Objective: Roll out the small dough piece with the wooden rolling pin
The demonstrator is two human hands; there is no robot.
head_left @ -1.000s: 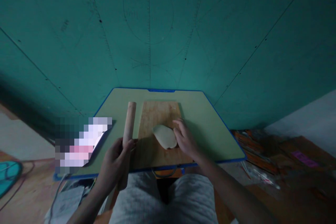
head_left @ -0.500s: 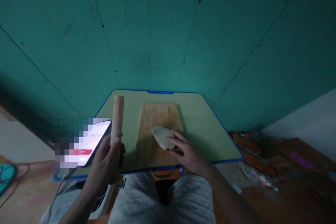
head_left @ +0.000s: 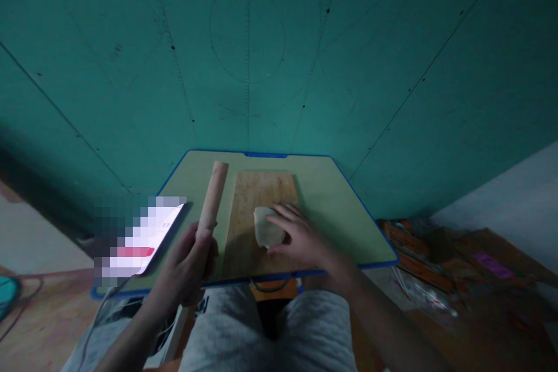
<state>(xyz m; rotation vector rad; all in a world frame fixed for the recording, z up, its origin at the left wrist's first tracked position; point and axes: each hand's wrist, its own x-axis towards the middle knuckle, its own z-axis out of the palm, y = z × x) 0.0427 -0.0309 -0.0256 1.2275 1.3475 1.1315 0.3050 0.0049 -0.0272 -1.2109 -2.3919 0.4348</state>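
The left hand (head_left: 194, 256) wraps a pale, cylindrical wooden rolling pin (head_left: 213, 195); the right hand (head_left: 300, 238), thumb and fingers apart, touches flat, off-white dough (head_left: 265, 229) on a rectangular, light-brown wooden board (head_left: 264, 187).

Right hand (head_left: 296, 235) covering part of dough (head_left: 265, 229); left hand (head_left: 192, 261) hiding stretch of rolling pin (head_left: 213, 195). Pixelation masking left side of screen (head_left: 152, 241). Picture's left edge cutting off teal object (head_left: 7, 295).
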